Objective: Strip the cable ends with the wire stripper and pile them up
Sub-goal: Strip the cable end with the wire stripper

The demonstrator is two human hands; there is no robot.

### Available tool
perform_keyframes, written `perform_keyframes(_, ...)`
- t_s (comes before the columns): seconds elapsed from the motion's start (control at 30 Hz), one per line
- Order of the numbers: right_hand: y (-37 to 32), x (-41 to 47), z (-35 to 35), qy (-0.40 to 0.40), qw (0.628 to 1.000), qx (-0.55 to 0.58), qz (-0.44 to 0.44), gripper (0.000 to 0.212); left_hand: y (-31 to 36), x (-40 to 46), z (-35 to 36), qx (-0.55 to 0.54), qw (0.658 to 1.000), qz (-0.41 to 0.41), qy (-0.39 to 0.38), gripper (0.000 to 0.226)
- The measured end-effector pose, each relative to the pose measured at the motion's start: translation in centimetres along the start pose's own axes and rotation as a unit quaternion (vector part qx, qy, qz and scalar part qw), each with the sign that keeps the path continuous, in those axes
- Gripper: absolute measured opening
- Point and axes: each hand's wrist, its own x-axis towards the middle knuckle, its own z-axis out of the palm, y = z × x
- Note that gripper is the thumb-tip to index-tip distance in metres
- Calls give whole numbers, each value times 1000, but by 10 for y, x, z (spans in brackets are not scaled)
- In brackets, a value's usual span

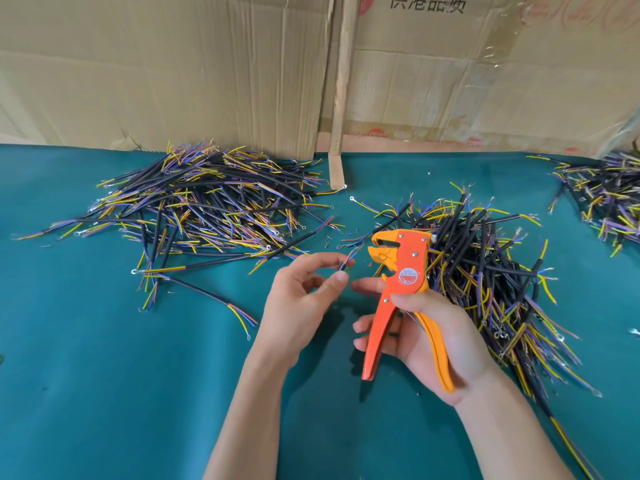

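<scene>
The right hand has its grip curled round the handles of the orange wire stripper, thumb laid over the pivot area and fingers wrapped behind the two handles, which stand spread apart. The tool is held upright above the green bench, its head at the top and its jaws facing toward the left hand; the jaws are parted, with nothing seen between them.

Just beside that grip, the left hand pinches a short cable between thumb and forefinger, the other fingers loosely bent. The cable's end with thin coloured cores points up and toward the stripper's head, close to the jaws but apart from them.

Beyond the left hand's grip, farther out on the bench, lies a broad pile of cables, black sheaths with yellow, blue and reddish cores fanning out; a few single cables lie loose at its near edge. Behind and outward of the right hand's grip sits a second heap of cables, reaching down beside the right forearm. A third pile lies well apart at the far right edge. Cardboard sheets stand along the back of the bench.
</scene>
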Motion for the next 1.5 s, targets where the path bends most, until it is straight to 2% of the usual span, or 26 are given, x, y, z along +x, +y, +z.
perform_keyframes(0.17, -5, -5, -3, -25, 999, -13, 35, 43, -3, 3, -3, 32, 999, 26, 34, 17)
perform_keyframes(0.37, -5, -5, -1, -55, 995, -31, 73, 42, -2, 2, -3, 24, 999, 20, 35, 19)
perform_keyframes(0.5, -3, -4, 2, -63, 995, -34, 72, 53, 2, 1, 2, 13, 999, 10, 41, 17)
perform_keyframes(0.73, -2, -5, 2, -66, 994, -42, 70, 47, 5, 0, 8, -7, 997, 17, 79, 6)
perform_keyframes(0.97, -2, -5, -1, -92, 991, -54, 77, 48, 3, 2, 10, -9, 990, 2, 140, 20)
perform_keyframes(1.3, -1, -6, 0, -103, 990, -52, 82, 59, 2, 2, 8, -46, 991, 14, 125, 7)
perform_keyframes(1.5, 3, -5, 4, -102, 990, -53, 81, 45, 0, 4, 8, -50, 990, 9, 135, 13)
